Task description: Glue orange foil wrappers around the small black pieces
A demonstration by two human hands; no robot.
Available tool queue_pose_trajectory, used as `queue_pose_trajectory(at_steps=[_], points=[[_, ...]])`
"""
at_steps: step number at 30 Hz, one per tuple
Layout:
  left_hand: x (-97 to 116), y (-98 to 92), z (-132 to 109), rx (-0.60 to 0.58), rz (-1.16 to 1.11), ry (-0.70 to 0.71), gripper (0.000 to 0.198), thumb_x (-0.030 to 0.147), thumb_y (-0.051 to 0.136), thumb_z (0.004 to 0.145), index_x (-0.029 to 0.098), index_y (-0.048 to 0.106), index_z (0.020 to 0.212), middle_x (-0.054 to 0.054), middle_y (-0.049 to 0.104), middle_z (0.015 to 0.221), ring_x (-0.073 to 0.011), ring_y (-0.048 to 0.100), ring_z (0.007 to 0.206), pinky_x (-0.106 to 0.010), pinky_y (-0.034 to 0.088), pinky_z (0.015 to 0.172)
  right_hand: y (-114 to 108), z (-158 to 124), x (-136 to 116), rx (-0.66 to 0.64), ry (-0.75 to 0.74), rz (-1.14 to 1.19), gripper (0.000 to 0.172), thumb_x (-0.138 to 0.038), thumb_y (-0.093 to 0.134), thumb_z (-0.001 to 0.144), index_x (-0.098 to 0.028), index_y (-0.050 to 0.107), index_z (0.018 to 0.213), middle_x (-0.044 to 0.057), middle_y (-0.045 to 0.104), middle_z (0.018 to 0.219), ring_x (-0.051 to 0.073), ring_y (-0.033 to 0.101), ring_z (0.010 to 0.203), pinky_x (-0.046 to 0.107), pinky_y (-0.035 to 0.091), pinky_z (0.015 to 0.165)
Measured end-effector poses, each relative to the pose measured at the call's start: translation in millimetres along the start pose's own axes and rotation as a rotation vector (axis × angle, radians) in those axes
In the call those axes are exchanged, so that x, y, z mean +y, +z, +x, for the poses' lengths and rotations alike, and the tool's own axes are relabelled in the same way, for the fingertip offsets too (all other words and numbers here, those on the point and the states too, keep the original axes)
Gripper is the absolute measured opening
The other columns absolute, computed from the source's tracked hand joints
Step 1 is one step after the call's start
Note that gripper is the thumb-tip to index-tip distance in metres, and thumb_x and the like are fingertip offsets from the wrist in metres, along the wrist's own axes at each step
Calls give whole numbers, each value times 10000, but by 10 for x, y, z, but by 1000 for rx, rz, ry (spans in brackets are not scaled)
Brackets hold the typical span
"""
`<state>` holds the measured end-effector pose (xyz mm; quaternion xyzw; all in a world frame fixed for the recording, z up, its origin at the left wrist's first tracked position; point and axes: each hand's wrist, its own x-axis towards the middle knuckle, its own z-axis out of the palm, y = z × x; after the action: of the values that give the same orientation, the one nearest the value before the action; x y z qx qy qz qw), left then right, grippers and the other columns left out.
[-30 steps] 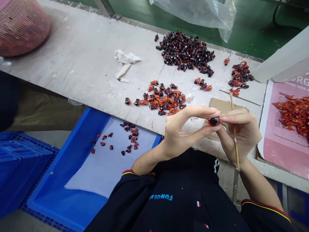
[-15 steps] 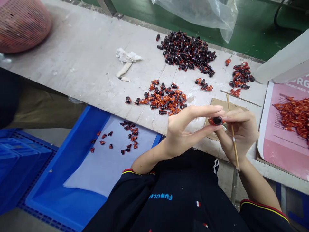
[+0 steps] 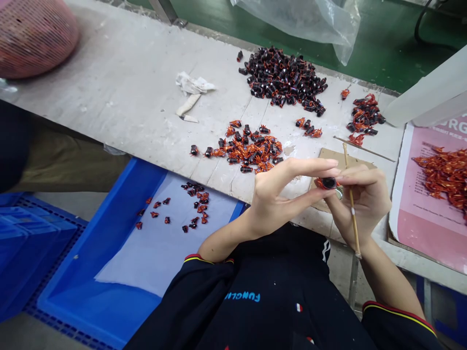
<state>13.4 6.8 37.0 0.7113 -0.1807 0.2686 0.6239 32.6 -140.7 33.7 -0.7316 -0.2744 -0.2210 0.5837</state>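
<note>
Between thumb and fingertips, my left hand [image 3: 280, 194] pinches a small black-and-orange plastic piece [image 3: 329, 183], its dark round opening turned toward me. My right hand [image 3: 365, 199] is closed around a thin wooden stick [image 3: 352, 209], and its fingertips meet the same piece from the right. Under the hands lies a brown cardboard pad [image 3: 324, 158], with a small shiny round thing [image 3: 339, 193] partly hidden by the right fingers. A loose pile of orange-and-black pieces [image 3: 251, 148] sits on the table just beyond my left hand.
A large heap of black pieces [image 3: 284, 78] lies at the back of the table [image 3: 138, 87], near a crumpled tissue [image 3: 193, 83]. Orange parts [image 3: 445, 170] rest on a pink sheet [image 3: 412, 228] at right. A blue crate [image 3: 91, 262] stands below left; a pink basket [image 3: 36, 39] is far left.
Almost nothing differs. Both hands keep their hold on the piece and the stick, with only a very slight shift.
</note>
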Motion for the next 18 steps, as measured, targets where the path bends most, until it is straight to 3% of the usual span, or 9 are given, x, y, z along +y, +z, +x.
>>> queue_pose_trajectory(at_steps=[5, 9, 13, 18], points=[[-14, -8, 14, 13, -33, 37, 345, 238, 788, 830, 301, 668, 1147, 26, 773, 1024, -168, 774, 890, -257, 668, 844, 19, -28, -9, -26, -20, -36, 193, -153, 715, 853, -272, 609, 962, -20, 637, 790, 139, 632, 663, 276, 535, 573], [-114, -103, 2, 94, 12, 68, 344, 135, 793, 813, 245, 688, 1121, -8, 771, 1003, -152, 762, 894, -258, 659, 840, -102, 44, 100, -179, 7, -134, 182, -175, 706, 863, -244, 624, 1010, 7, 679, 867, 142, 650, 695, 288, 549, 607], [-312, -284, -21, 183, 127, 38, 324, 123, 827, 770, 240, 710, 1049, 7, 765, 962, -137, 755, 867, -240, 647, 799, -370, 316, 572, -159, 10, -403, 128, -229, 698, 867, -235, 665, 990, 41, 695, 899, 180, 644, 750, 354, 542, 689], [-585, -583, -30, 298, 244, 28, 284, 187, 845, 761, 252, 713, 1003, 21, 758, 924, -125, 750, 854, -229, 627, 789, -440, 650, 1189, -433, -17, -477, 118, -245, 700, 840, -246, 687, 957, 68, 685, 919, 259, 639, 868, 474, 539, 807]])
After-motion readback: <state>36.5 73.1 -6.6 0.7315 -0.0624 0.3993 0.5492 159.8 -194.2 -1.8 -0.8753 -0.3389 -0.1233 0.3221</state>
